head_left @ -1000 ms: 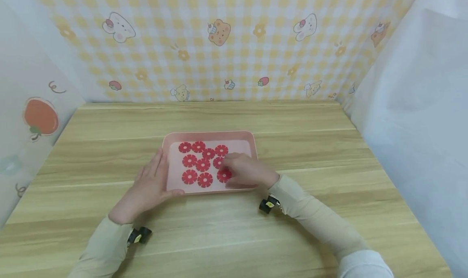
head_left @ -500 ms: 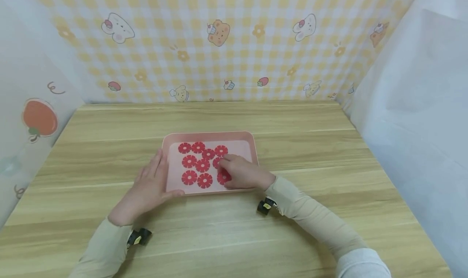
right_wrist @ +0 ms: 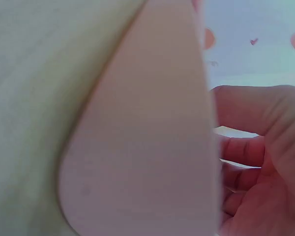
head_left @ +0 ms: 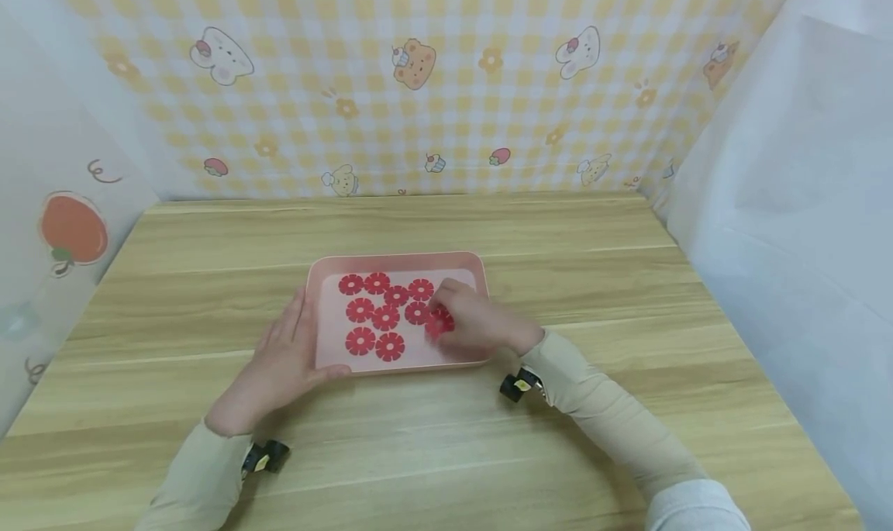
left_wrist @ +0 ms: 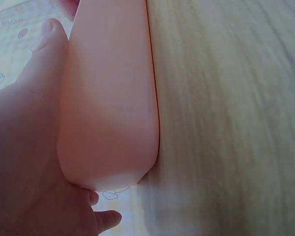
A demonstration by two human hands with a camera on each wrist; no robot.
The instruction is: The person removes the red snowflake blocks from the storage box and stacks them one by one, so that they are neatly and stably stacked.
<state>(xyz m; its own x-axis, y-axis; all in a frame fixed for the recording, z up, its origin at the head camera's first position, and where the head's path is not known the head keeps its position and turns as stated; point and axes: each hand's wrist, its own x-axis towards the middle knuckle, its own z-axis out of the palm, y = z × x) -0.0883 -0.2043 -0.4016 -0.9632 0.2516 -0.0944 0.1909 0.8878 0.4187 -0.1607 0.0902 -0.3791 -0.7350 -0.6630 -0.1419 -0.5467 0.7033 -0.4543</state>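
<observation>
A shallow pink tray [head_left: 398, 367] lies on the table, with several red interlocking discs [head_left: 385, 317], notched around the rim, spread flat in it. My left hand [head_left: 282, 356] rests against the tray's near left corner, its fingers straight along the left side and its thumb along the front wall. Over the right part of the tray, my right hand [head_left: 477, 322] pinches one red interlocking disc [head_left: 439, 323], blurred and partly covered by the fingers. In the right wrist view the tray wall [right_wrist: 142, 128] hides the fingertips and that disc.
The wood-grain table [head_left: 593, 283] surrounds the tray. A yellow checked cloth [head_left: 460, 89] with cartoon prints stands at the back, and pale sheets [head_left: 795, 174] hang at both sides. A small black camera [head_left: 265, 456] is strapped to each wrist.
My right hand has taken hold of the nearest right disc and shifted it slightly back and to the right, off its spot. The left hand and tray keep their place.
</observation>
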